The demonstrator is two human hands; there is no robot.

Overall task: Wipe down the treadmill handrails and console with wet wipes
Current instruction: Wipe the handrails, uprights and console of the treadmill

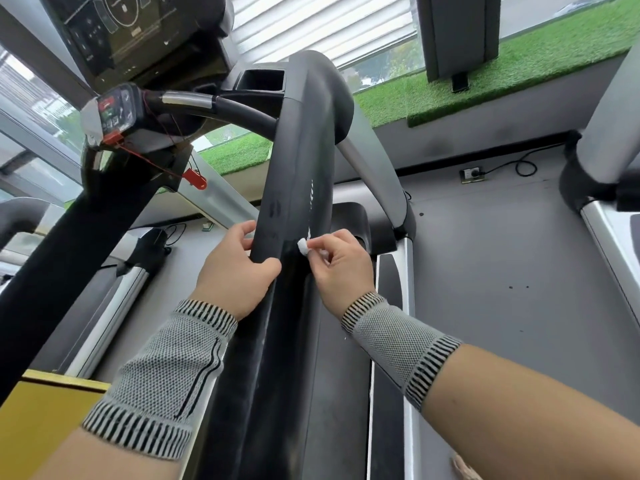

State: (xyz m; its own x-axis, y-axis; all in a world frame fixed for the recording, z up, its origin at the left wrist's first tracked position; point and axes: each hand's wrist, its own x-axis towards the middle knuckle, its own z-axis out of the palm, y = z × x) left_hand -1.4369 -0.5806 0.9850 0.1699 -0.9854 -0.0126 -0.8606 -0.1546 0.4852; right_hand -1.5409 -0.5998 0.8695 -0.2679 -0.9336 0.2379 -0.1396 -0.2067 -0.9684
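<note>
Both knit-cuffed wrists reach to the near stretch of the black handrail [294, 188], left hand [235, 268] gripping it, right hand [341, 268] pinching a wadded wet wipe [302, 246] against it (handrail step, console [138, 32] far-left apparently pending), so next comes a firm stroke along the rail.

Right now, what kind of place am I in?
Probably a gym: a treadmill handrail under your hands, its console above, and another machine's frame on the right.
</note>
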